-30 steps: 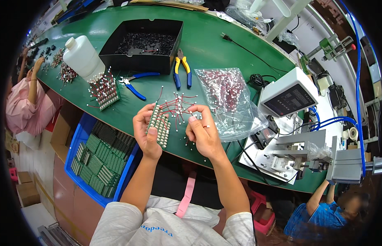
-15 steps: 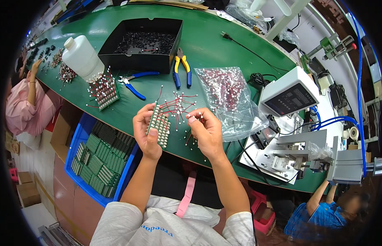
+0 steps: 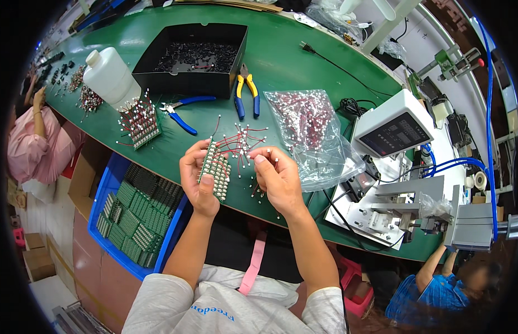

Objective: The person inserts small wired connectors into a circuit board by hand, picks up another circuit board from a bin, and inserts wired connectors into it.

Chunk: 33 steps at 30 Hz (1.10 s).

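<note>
My left hand (image 3: 198, 183) grips a green circuit board panel (image 3: 215, 175) by its left edge, thumb across the front. Rows of small pale components cover the panel, and a few thin red leads rise from its top edge. Beyond it, loose red wire leads with white connectors (image 3: 242, 139) lie on the bench. Just right of the panel, my right hand (image 3: 278, 178) is closed in a pinch by these leads, with short wire leads showing between its fingers. The exact piece at its fingertips is too small to make out. More leads (image 3: 258, 189) lie partly hidden beside this hand.
A clear bag of red-and-white leads (image 3: 301, 122) lies right. Beyond are pliers (image 3: 248, 92), cutters (image 3: 184, 114), a black box (image 3: 186, 78), a white bottle (image 3: 111, 75) and a wired panel (image 3: 142, 128). A blue bin (image 3: 139, 217) stands left, a machine (image 3: 376, 200) right. Co-workers sit both sides.
My right hand has shifted slightly left and up, its fingertips nearer the panel and the loose leads. My left hand and the panel stay in place. The co-worker's arm at left has lowered.
</note>
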### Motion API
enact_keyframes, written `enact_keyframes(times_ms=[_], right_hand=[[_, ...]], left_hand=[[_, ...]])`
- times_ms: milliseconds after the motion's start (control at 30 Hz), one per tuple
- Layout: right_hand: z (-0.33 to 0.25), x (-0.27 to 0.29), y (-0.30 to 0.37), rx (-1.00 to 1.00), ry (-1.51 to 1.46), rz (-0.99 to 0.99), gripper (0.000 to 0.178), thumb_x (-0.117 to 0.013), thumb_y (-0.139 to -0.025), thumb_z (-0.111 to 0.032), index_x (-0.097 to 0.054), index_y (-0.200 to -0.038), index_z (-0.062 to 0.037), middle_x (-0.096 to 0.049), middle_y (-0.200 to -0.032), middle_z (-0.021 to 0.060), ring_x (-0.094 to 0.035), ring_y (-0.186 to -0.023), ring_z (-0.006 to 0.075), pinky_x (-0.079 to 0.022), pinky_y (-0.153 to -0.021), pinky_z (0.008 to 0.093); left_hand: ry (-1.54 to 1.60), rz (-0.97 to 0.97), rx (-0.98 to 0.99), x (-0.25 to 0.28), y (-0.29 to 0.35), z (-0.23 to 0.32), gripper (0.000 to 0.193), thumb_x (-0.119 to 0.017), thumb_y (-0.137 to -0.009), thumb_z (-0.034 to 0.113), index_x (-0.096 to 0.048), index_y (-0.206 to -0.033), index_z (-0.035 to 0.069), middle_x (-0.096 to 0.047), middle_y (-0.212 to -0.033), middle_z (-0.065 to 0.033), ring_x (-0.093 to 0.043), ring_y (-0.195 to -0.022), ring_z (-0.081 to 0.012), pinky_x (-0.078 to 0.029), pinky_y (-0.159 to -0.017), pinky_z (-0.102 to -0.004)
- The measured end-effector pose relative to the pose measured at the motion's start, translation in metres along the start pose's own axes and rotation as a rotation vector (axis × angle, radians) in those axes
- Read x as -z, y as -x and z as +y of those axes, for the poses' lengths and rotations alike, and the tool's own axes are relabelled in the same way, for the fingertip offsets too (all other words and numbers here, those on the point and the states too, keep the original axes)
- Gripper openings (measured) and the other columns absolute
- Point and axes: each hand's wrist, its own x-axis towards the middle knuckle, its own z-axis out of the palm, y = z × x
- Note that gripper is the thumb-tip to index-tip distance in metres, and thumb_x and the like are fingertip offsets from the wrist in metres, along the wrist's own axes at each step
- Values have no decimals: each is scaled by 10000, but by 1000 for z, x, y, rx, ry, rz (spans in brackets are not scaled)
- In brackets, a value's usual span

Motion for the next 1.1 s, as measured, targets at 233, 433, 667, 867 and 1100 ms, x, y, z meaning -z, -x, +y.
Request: enact_keyframes(times_ms=[233, 433, 667, 867, 1100], right_hand=[[3, 3, -1, -11, 55, -40, 100, -558, -898, -94, -601, -934, -11, -468, -634, -24, -340, -497, 39, -262, -441, 176], [2, 2, 0, 16, 138, -7, 87, -568, -888, -94, -614, -902, -22, -466, -634, -29, -335, -506, 41, -272, -454, 184], [0, 1, 1, 119, 162, 32, 70, -582, -872, -76, -629, -858, -26, -494, -671, -22, -371, -564, 51, -305, -518, 193], [5, 1, 0, 225, 159, 58, 72, -581, -865, -55, -635, -845, -12, -537, -763, 5, -399, -620, 66, -312, -561, 195], [3, -1, 2, 291, 202, 49, 85, -566, -866, -38, -638, -835, -4, -555, -818, 22, -406, -624, 77, -314, -558, 194]], left_hand=[[-28, -30, 24, 2, 1, 1, 491, -558, -869, 391, -421, -1157, 17, -383, -1320, -221, -499, -1109, -306, -484, -923, -442], [-28, -25, 23, 1, 0, 1, 495, -560, -867, 394, -421, -1158, 17, -380, -1321, -223, -496, -1115, -309, -483, -924, -452], [-31, -23, 28, 1, 1, 2, 497, -561, -867, 395, -421, -1159, 18, -377, -1323, -222, -493, -1121, -313, -481, -926, -453], [-43, -22, 27, 2, 1, 2, 511, -564, -868, 416, -423, -1158, 19, -380, -1323, -221, -492, -1121, -315, -483, -921, -439], [-143, -6, -37, 4, 3, 1, 570, -543, -870, 506, -426, -1152, 25, -395, -1315, -222, -484, -1139, -318, -445, -952, -431]])
